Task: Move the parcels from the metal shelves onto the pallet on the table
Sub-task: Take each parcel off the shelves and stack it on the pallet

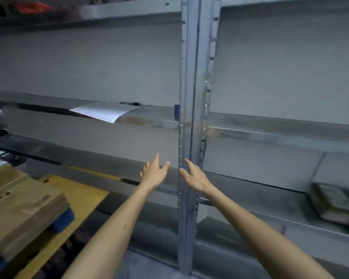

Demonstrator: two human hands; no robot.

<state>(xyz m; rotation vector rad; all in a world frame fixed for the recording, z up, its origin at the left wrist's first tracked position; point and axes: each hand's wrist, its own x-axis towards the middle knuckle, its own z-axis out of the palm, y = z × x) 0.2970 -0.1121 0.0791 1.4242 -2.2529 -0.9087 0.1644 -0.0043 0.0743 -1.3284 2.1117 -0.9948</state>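
The metal shelves (270, 125) are filling nearly the whole view, grey tiers running left to right, with a perforated upright post (186, 97) standing down the middle. At lower left a yellow surface (83, 196) is showing, and on it a blue pallet (64, 219) is peeking out from under a large brown cardboard parcel (22, 214), which is lying flat on it with a green mark on its top. At the far right, on a lower tier of the shelves, a smaller parcel (332, 204) is sitting near the front edge; it is blurred and its wrapping is hard to read. On the middle tier, left of the post, a white sheet (105, 112) is lying flat with one corner hanging over the front lip.

Both bare arms are stretching forward from the bottom of the frame toward the shelving. The left hand (154, 174) is hovering just left of the post, in front of a shelf edge, its fingers straight and fanned, thumb spread wide, gripping nothing. The right hand (195, 178) is hovering just right of the post, fingers loosely extended and parted, also holding nothing; its thumb tip is overlapping the post, though whether it is touching the metal cannot be told. The two hands are near each other, palms turned inward, well apart from either parcel.
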